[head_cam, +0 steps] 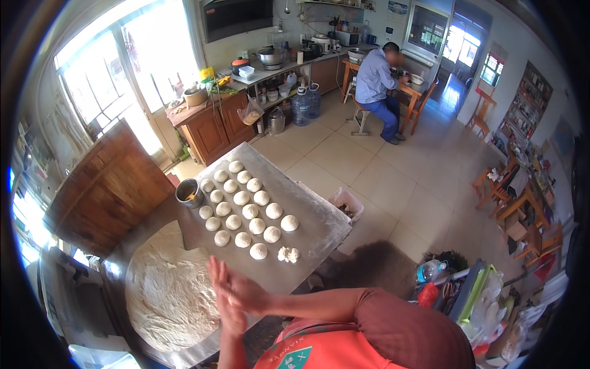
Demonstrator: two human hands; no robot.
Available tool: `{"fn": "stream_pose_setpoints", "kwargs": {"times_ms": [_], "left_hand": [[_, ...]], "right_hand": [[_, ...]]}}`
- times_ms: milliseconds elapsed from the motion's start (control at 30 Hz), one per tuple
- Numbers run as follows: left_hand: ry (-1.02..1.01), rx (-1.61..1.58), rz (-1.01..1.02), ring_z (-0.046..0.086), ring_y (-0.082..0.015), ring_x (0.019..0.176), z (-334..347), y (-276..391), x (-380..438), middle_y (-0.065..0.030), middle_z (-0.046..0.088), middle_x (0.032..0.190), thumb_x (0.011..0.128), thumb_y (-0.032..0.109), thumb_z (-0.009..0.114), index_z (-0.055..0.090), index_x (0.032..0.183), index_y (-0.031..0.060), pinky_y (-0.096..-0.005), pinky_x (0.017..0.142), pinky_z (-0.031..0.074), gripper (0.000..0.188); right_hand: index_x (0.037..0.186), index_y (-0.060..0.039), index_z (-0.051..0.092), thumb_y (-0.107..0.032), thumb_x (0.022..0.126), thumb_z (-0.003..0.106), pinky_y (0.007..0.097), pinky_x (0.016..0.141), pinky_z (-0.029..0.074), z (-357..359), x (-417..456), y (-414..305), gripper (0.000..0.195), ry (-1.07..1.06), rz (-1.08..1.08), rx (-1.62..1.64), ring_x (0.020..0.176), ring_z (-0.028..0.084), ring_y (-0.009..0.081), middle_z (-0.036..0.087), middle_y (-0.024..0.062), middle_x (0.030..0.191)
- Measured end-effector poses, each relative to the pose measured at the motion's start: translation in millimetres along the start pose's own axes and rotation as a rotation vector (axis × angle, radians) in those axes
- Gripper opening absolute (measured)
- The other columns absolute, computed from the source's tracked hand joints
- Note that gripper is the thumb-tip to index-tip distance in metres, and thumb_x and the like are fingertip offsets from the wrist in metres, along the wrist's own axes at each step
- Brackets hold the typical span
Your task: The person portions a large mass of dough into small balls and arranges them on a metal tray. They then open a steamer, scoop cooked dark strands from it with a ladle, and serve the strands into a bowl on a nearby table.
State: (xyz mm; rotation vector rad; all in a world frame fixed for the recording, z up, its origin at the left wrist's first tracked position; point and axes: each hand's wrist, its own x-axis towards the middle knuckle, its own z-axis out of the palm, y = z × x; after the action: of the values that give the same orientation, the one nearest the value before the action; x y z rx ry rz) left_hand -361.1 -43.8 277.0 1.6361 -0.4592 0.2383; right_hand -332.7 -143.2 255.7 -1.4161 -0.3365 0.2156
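Observation:
My left hand (233, 317) and my right hand (249, 289) are pressed together, palm against palm, over the near edge of a metal-topped table (304, 203). They are slightly blurred, and whether anything lies between them is hidden. Just left of them spreads a large, flat mass of soft dough (170, 290) with a wrinkled surface. Beyond my hands, several round dough balls (250, 211) sit in rough rows. A small clump of ragged dough scraps (288, 254) lies at the near right of the rows. A metal cup (189, 193) holding something yellowish stands left of the balls.
A tall wooden board (110, 189) stands along the table's left side. On the floor past the right edge is a lined waste bin (346, 203). A person (379, 87) sits at a wooden table farther back. Crates and bags (479, 300) crowd my right.

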Motion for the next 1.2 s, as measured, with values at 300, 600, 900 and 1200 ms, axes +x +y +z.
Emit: {"fn": "stream_pose_setpoints", "kwargs": {"times_ms": [300, 600, 900, 1200], "left_hand": [[0.335, 0.391, -0.084, 0.069, -0.0317, 0.1, -5.0, -21.2, 2.3, -0.0197, 0.067, 0.11, 0.094, 0.028, 0.063, 0.057, 0.119, -0.0039, -0.0405, 0.089, 0.052, 0.04], [0.056, 0.188, -0.44, 0.054, -0.0319, 0.125, -16.8, -58.8, -36.3, -0.0209, 0.052, 0.14, 0.087, 0.014, 0.07, 0.049, 0.14, 0.0002, -0.0398, 0.098, 0.048, 0.059], [-0.403, 0.606, -0.504, 0.062, -0.041, 0.095, 43.4, -124.5, -89.5, -0.023, 0.064, 0.096, 0.087, 0.019, 0.068, 0.062, 0.102, 0.0024, -0.0482, 0.08, 0.051, 0.023], [0.192, -0.001, -0.75, 0.063, -0.0157, 0.071, 22.4, -116.9, -49.4, -0.0093, 0.069, 0.078, 0.094, 0.025, 0.065, 0.064, 0.083, -0.0003, -0.0294, 0.07, 0.052, 0.028]], "right_hand": [[0.138, -0.0049, 0.048, -0.062, 0.098, 0.048, 0.0288, 0.094, 0.045, 18.5, -13.8, 19.9, 0.069, 0.3, -0.031, 0.261, 0.116, 0.055, 0.0153, 0.058, 0.0091, 0.124], [0.119, -0.0049, 0.054, -0.06, 0.102, 0.04, 0.0334, 0.087, 0.049, -22.7, -14.4, 61.2, 0.059, 0.129, 0.133, 0.011, 0.101, 0.06, 0.0184, 0.061, 0.0078, 0.106], [0.067, -0.0052, 0.055, -0.027, 0.09, 0.07, 0.0513, 0.058, 0.047, -68.3, -19.6, 159.2, 0.035, 0.285, 0.039, -0.851, 0.06, 0.059, 0.0417, 0.057, 0.0179, 0.066], [0.108, -0.006, 0.063, -0.032, 0.086, 0.071, 0.0483, 0.092, 0.046, -191.4, -33.3, 192.0, 0.035, 0.154, -0.18, -1.312, 0.107, 0.057, 0.0361, 0.063, 0.0153, 0.109]]}}
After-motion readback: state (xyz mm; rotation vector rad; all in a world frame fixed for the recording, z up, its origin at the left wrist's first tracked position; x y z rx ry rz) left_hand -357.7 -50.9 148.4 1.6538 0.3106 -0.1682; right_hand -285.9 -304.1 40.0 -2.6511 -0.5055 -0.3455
